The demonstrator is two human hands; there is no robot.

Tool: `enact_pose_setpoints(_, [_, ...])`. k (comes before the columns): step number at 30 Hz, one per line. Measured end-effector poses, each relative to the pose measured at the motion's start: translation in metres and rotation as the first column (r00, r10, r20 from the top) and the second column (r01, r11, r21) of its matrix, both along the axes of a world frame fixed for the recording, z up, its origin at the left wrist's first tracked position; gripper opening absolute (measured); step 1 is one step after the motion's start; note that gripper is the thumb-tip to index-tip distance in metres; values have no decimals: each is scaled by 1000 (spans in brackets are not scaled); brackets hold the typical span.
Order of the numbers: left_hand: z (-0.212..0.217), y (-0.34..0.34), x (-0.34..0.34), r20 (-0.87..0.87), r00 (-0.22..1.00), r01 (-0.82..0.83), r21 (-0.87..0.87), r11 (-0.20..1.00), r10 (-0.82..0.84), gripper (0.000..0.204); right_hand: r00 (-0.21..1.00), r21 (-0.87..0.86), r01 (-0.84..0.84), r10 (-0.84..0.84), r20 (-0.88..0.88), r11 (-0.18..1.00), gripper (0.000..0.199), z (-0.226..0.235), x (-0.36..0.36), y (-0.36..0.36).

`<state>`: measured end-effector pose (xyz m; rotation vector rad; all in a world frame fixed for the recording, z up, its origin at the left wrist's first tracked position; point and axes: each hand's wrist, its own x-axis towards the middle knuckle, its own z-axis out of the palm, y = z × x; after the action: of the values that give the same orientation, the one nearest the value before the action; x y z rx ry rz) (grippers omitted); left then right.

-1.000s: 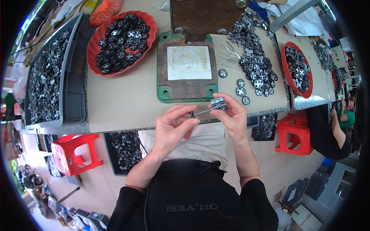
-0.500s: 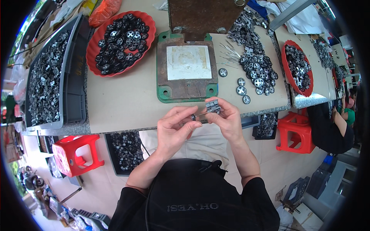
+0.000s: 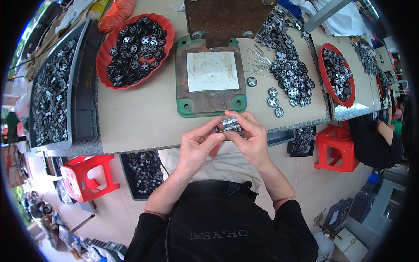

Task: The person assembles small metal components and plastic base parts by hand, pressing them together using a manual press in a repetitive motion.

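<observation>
Close to the table's front edge, my left hand (image 3: 195, 146) pinches a small black wheel (image 3: 216, 129) between thumb and fingers, largely covered by the fingertips. My right hand (image 3: 252, 140) grips a grey plastic block-shaped part (image 3: 231, 124) by its sides. The wheel and the grey part are now nearly touching, and the thin metal axle between them hardly shows. Just beyond both hands is a rusty metal press base (image 3: 209, 99) with green corners and a white pad (image 3: 213, 72) on top.
A red scalloped bowl (image 3: 101, 72) of wheels lies left of the press, beside a grey crate (image 3: 87, 96) of small parts. Loose wheels (image 3: 293, 92), thin metal rods (image 3: 260, 59) and grey parts (image 3: 279, 32) spread to the right. Red stools (image 3: 334, 146) stand below the table.
My right hand has brought the grey part leftward and slightly down to the wheel in my left hand. The length of axle showing between them has shrunk.
</observation>
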<state>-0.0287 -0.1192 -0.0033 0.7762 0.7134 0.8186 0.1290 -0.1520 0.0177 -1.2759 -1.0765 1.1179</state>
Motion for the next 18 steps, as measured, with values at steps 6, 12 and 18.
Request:
enact_pose_setpoints(6, [2,2,1,29,999,-30,62,998,28,44,956,-3,-189,183,-228,982,31,-1,20,1])
enact_pose_setpoints(12, [6,-2,0,-86,996,-14,254,967,37,43,993,41,-121,121,5,992,27,0,14,-5])
enact_pose_setpoints(18, [8,-4,-3,-186,980,-1,345,938,70,45,964,206,-190,142,225,960,25,-5,21,-3])
